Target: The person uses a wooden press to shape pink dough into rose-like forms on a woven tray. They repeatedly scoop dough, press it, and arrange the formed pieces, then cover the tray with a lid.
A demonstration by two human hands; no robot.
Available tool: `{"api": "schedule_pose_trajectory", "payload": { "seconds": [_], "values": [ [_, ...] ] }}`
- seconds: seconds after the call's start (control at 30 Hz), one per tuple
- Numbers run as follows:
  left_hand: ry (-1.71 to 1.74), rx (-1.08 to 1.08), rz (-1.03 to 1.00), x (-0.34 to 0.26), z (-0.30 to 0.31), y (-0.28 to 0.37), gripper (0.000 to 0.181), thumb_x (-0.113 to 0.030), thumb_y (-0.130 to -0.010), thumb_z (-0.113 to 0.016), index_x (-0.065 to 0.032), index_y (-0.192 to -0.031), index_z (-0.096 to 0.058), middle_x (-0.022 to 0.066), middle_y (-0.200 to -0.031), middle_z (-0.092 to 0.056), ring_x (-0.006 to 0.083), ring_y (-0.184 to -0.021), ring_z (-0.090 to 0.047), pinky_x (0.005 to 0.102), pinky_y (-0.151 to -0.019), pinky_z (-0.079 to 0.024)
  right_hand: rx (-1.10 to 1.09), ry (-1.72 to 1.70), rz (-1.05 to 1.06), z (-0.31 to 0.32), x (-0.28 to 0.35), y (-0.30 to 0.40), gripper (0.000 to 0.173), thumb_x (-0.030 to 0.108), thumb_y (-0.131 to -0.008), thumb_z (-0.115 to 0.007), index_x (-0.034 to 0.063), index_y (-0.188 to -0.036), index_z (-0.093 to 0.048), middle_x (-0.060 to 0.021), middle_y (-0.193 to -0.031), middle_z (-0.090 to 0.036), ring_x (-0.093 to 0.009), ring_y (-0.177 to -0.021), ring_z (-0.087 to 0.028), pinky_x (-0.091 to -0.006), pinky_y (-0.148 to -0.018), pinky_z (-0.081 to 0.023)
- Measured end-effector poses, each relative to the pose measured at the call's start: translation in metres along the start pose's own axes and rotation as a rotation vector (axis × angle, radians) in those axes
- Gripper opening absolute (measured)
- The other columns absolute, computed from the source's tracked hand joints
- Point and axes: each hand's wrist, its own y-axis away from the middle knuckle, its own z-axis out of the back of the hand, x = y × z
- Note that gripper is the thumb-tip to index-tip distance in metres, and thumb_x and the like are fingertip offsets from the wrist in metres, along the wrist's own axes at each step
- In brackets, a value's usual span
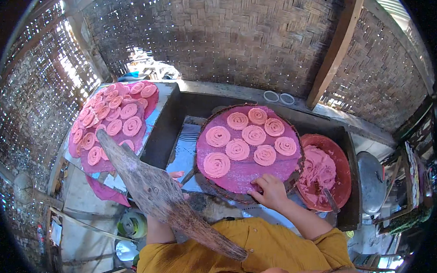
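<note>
My right hand (271, 193) lies at the near edge of a round tray (302, 148). Its fingertips touch a pink mesh cloth (241, 180), and its thumb sits apart from them near the rim. Several coiled pink dough spirals (237, 149) rest on the cloth; its near part is bare. My left hand (177, 175) is mostly hidden behind a long weathered wooden beam (155, 189) that slants across the view. Only some of its fingertips show past the beam, left of the tray, and their grip is hidden.
Right of the tray, a red basin (344, 168) holds pink dough (319, 169) and a handled utensil (331, 200). At left, more spirals (132, 125) lie on pink cloths over a ledge. A metal lid (371, 181) stands far right. A green gas cylinder (132, 224) sits below the beam. Woven walls (236, 38) surround the workplace.
</note>
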Motion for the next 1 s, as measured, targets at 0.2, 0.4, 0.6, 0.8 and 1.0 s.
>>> {"api": "schedule_pose_trajectory", "payload": {
  "seconds": [0.2,0.4,0.6,0.8,1.0],
  "values": [
    [0.391,0.261,-0.448,0.028,-0.006,-0.015,0.035,-0.010,-0.073,-0.065,0.0002,-0.105,-0.055,0.0100,-0.088,-0.059,0.0176,-0.081,-0.058,0.0389,-0.076,-0.050,-0.078,-0.015,0.159,0.005,-0.003,0.012,0.022,0.024,-0.070,-0.068,0.0101,-0.086,-0.063,-0.0074,-0.080,-0.055,-0.025,-0.072,-0.053,-0.0352,-0.065,-0.043],
    [0.585,0.169,0.057,0.024,-0.019,-0.019,0.040,-0.011,-0.070,-0.068,0.0003,-0.107,-0.057,0.0062,-0.075,-0.058,0.0115,-0.067,-0.056,0.0224,-0.052,-0.049,-0.053,-0.207,-0.005,0.023,-0.008,0.014,0.021,0.019,-0.071,-0.067,0.0089,-0.090,-0.064,-0.0094,-0.086,-0.058,-0.026,-0.082,-0.055,-0.0351,-0.071,-0.045],
    [0.137,0.070,-0.274,0.016,-0.022,-0.009,0.043,-0.001,-0.063,-0.071,0.0015,-0.103,-0.057,0.0044,-0.079,-0.058,0.0124,-0.073,-0.054,0.0259,-0.064,-0.047,-0.403,0.084,-0.356,0.073,-0.072,0.039,0.021,0.020,-0.075,-0.063,0.0063,-0.091,-0.064,-0.0145,-0.098,-0.058,-0.031,-0.091,-0.055,-0.0399,-0.081,-0.043],
    [-0.137,0.046,-0.481,0.015,-0.002,-0.013,0.034,-0.024,-0.082,-0.055,0.0051,-0.099,-0.051,0.0165,-0.087,-0.058,0.0252,-0.080,-0.060,0.0354,-0.061,-0.054,0.213,0.725,-1.066,0.078,-0.179,0.170,0.026,0.026,-0.076,-0.058,0.0024,-0.086,-0.063,-0.0173,-0.088,-0.062,-0.034,-0.086,-0.060,-0.0431,-0.076,-0.048],
    [0.293,0.183,-0.332,0.018,0.000,-0.014,0.042,-0.028,-0.086,-0.048,0.0103,-0.104,-0.048,0.0228,-0.094,-0.056,0.0270,-0.068,-0.060,0.0339,-0.054,-0.056,0.199,0.534,-1.118,0.070,-0.206,0.208,0.026,0.022,-0.075,-0.056,0.0035,-0.092,-0.064,-0.0181,-0.090,-0.063,-0.035,-0.083,-0.062,-0.0432,-0.072,-0.049]
  ]
}}
